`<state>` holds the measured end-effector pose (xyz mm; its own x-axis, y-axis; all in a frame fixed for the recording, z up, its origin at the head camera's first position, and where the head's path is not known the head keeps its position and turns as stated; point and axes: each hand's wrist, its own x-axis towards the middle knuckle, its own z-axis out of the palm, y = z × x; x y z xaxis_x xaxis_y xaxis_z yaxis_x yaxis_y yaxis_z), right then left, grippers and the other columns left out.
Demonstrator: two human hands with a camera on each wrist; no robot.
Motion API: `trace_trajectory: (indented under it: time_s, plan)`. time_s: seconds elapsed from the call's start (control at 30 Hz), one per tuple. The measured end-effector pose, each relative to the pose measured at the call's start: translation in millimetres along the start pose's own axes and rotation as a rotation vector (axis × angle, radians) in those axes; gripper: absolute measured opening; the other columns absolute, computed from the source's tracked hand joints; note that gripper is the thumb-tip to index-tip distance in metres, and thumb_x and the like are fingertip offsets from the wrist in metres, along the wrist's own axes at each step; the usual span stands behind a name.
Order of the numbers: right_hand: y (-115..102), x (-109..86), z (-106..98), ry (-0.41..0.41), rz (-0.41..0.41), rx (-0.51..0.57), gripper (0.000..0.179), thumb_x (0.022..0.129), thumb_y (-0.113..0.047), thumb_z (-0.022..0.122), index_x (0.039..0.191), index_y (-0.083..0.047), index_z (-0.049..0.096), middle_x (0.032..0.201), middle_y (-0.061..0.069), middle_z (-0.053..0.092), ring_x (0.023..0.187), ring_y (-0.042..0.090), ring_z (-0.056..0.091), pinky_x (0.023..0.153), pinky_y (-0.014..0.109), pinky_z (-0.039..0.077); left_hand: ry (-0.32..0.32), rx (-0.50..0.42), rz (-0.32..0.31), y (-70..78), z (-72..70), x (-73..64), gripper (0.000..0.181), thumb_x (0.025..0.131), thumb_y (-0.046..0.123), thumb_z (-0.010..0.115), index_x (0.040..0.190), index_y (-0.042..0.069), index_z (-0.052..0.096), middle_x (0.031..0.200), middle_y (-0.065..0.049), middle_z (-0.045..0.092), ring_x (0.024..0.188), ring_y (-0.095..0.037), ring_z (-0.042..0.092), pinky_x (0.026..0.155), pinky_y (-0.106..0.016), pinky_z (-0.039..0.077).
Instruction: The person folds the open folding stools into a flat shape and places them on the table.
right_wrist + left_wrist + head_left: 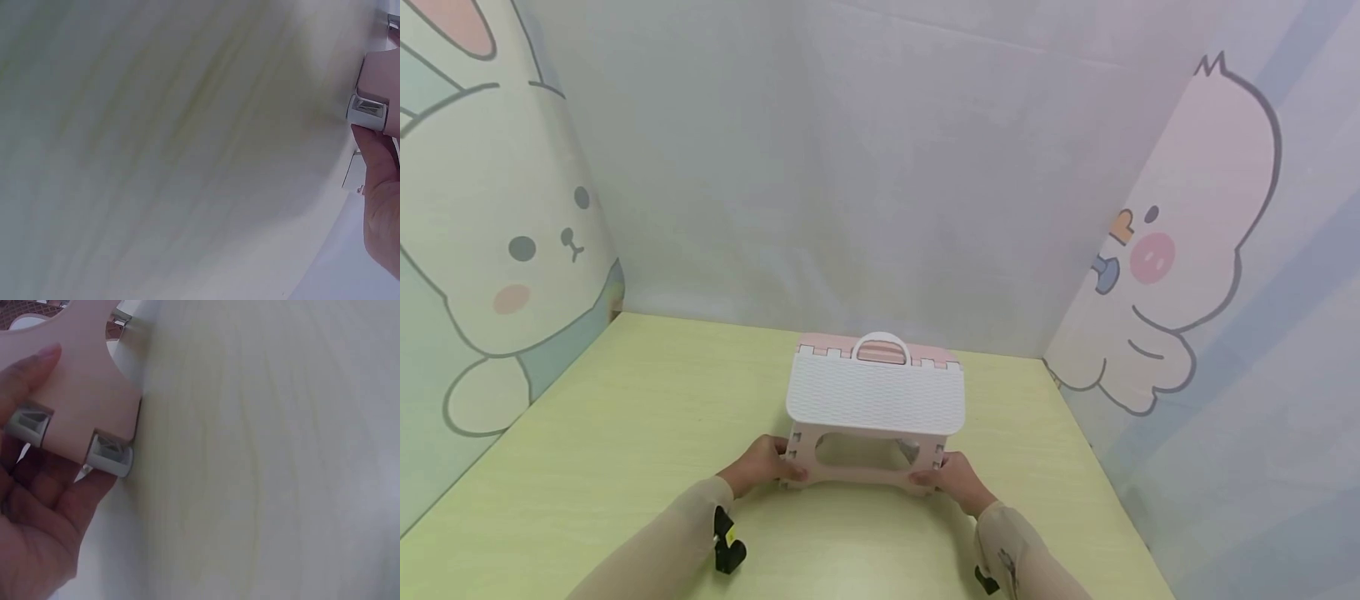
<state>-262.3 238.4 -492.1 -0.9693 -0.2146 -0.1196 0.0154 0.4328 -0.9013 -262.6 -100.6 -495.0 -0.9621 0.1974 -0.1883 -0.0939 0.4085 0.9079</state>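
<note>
Holding: one folding stool (876,396) between my two hands, upright at the lower middle of the head view; I cannot tell whether its feet bear fully on the table.
Top: a white slab (876,392) with rounded near corners and a woven-looking surface, meeting a pink strip (827,341) behind it along a toothed join.
Handle: a slim white arch (880,337) rising at the middle of that join, ridged pink showing through it.
Near leg: a smooth pale pink panel (868,476) with a long rounded cut-out and notched side edges; hollow, ribbed grey-white blocks (111,455) sit in the notches.
Left hand: my left hand (762,462) is curled about the leg's lower left corner, thumb lying on the pink face, fingers bent behind the edge by the blocks.
Right hand: my right hand (958,481) grips the lower right corner, thumb on the front and fingers round the side; its own wrist view catches only part of it, at the right edge.
Sleeves: cream cloth (670,542) to both wrists.
Table: pale yellow, wood-grained (662,400).
Backdrop: softly creased, greyish sheeting (850,167), with a cartoon rabbit (475,208) at upper left.
</note>
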Motion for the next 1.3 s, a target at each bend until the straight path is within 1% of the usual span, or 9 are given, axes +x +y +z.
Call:
trace_trajectory:
  time_s: [0.07,0.23,0.33,0.47,0.67,0.87,1.0,1.3]
  plan:
    - [-2,-1.0,0,-0.005,-0.003,0.004,0.033,0.075,-0.008,0.079,0.101,0.008,0.067,0.093,0.009,0.07,0.076,0.013,0.057,0.069,0.033,0.049,-0.002,0.001,-0.001,0.1,0.0,0.4,0.042,0.07,0.008,0.084,0.105,-0.006,0.067,0.099,-0.011,0.069,0.084,-0.019,0.062,0.077,-0.038,0.051]
    - [-26,-15.0,0,-0.024,-0.015,0.001,0.031,0.076,-0.005,0.077,0.1,0.011,0.066,0.093,0.011,0.07,0.075,0.013,0.056,0.071,0.037,0.049,-0.004,0.013,-0.005,-0.8,-0.5,2.4,0.043,0.069,0.009,0.084,0.107,-0.004,0.067,0.101,-0.011,0.069,0.085,-0.02,0.062,0.078,-0.039,0.052]
    - [-21,-12.2,-1,-0.031,-0.022,0.0,0.031,0.077,-0.007,0.077,0.101,0.01,0.066,0.093,0.01,0.07,0.075,0.012,0.055,0.07,0.035,0.049,-0.007,0.018,-0.006,-1.7,-0.7,3.8,0.044,0.069,0.008,0.085,0.107,-0.004,0.067,0.101,-0.012,0.069,0.086,-0.021,0.063,0.079,-0.04,0.052]
    - [-2,0.0,-2,-0.031,-0.017,0.006,0.035,0.076,-0.009,0.079,0.103,0.008,0.066,0.094,0.01,0.07,0.076,0.013,0.056,0.068,0.032,0.049,-0.01,0.018,0.001,-2.5,-1.4,4.8,0.044,0.068,0.008,0.085,0.106,-0.005,0.067,0.101,-0.012,0.069,0.086,-0.021,0.063,0.079,-0.04,0.051]
    - [0,1.4,-2,-0.036,-0.018,0.017,0.037,0.074,-0.01,0.079,0.103,0.008,0.066,0.094,0.009,0.07,0.077,0.013,0.057,0.068,0.031,0.048,-0.02,0.008,0.011,-2.0,-1.9,4.6,0.044,0.069,0.007,0.085,0.106,-0.006,0.067,0.101,-0.014,0.069,0.086,-0.021,0.063,0.078,-0.04,0.051]
    - [-1,0.6,-2,-0.041,-0.017,0.035,0.034,0.076,-0.009,0.078,0.102,0.008,0.066,0.092,0.008,0.07,0.075,0.013,0.056,0.067,0.032,0.048,-0.009,0.012,-0.004,-1.0,-1.9,4.8,0.044,0.068,0.007,0.085,0.106,-0.006,0.067,0.101,-0.013,0.069,0.086,-0.021,0.063,0.078,-0.04,0.051]
    - [-2,0.9,-3,-0.042,-0.018,0.034,0.033,0.076,-0.009,0.078,0.102,0.008,0.066,0.092,0.008,0.07,0.074,0.013,0.056,0.067,0.032,0.048,-0.013,0.009,-0.004,-2.0,-2.2,5.9,0.044,0.068,0.007,0.085,0.107,-0.006,0.067,0.101,-0.013,0.069,0.087,-0.021,0.063,0.079,-0.04,0.051]
    - [2,5.2,-3,-0.049,-0.024,0.037,0.036,0.075,-0.01,0.079,0.102,0.008,0.066,0.092,0.008,0.07,0.075,0.013,0.056,0.068,0.03,0.047,-0.02,0.009,-0.003,-2.2,-2.4,6.5,0.043,0.069,0.007,0.084,0.106,-0.005,0.067,0.1,-0.011,0.069,0.085,-0.019,0.062,0.078,-0.039,0.051]
